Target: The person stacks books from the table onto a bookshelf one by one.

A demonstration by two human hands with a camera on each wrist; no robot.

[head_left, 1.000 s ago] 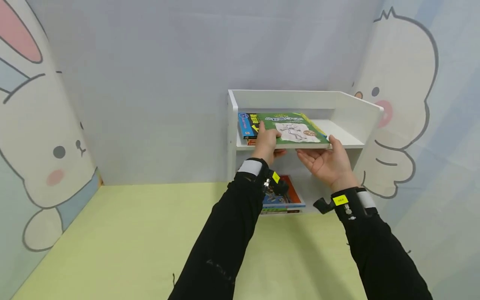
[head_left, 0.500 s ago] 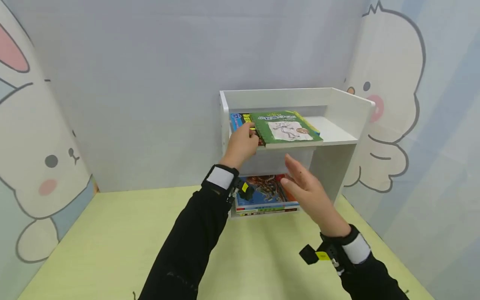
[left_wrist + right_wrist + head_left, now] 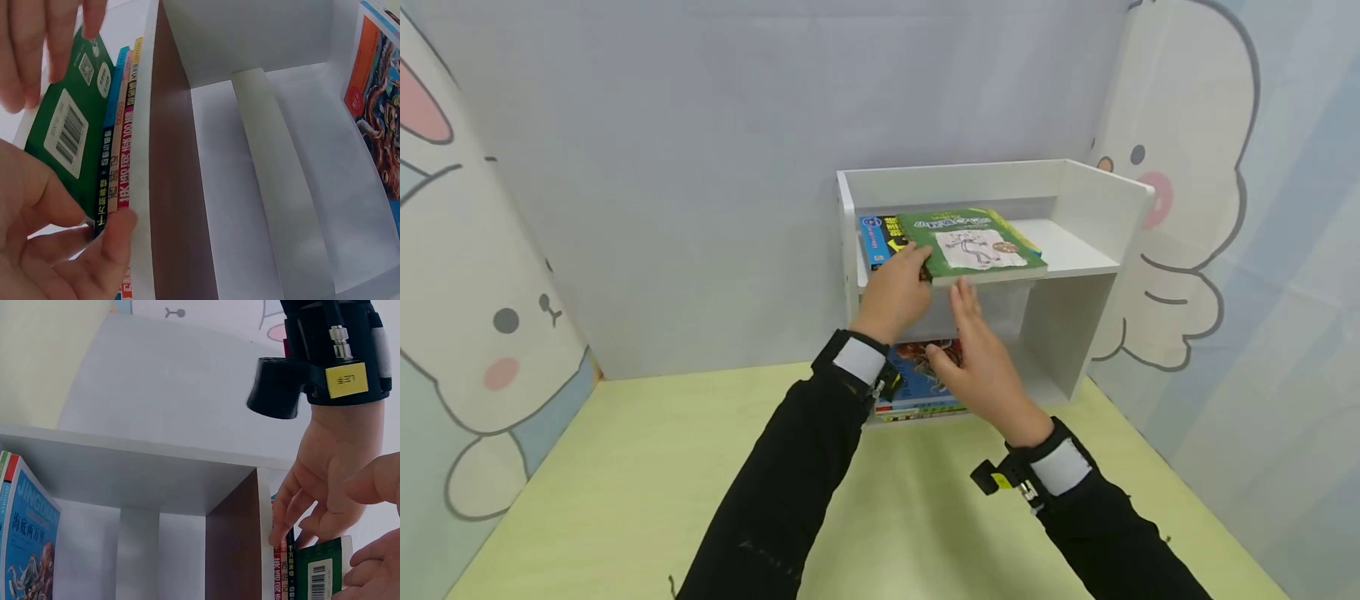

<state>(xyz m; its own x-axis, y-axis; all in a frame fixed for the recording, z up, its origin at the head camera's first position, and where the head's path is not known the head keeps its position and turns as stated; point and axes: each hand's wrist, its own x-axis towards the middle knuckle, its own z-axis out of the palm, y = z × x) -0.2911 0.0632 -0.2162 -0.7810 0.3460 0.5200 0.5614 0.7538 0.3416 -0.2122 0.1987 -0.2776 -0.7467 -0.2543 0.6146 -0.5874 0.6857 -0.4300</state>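
A green-covered book [image 3: 966, 221] lies on top of a short stack of books, its near edge jutting past the spines under it. My left hand [image 3: 891, 296] is at the stack's front left corner, its fingertips touching the spines [image 3: 125, 162]. Beside them shows the green book's barcoded back cover [image 3: 59, 140]. My right hand [image 3: 988, 375] has straight fingers, upright at the green book's near edge; in the right wrist view only part of this hand [image 3: 378, 550] shows. A blue-and-black book [image 3: 874, 242] sticks out at the left of the stack.
The white two-tier shelf [image 3: 1082, 333] stands against the back wall, and the books lie on its upper board. On its lower level is another pile with a blue octopus-cover book [image 3: 34, 531] on top. A pale yellow tabletop [image 3: 700, 467] spreads in front.
My left hand leaves its grip on the green book and shifts to the stack's front left corner. My right hand drops away from the book, then comes back up to its near edge.
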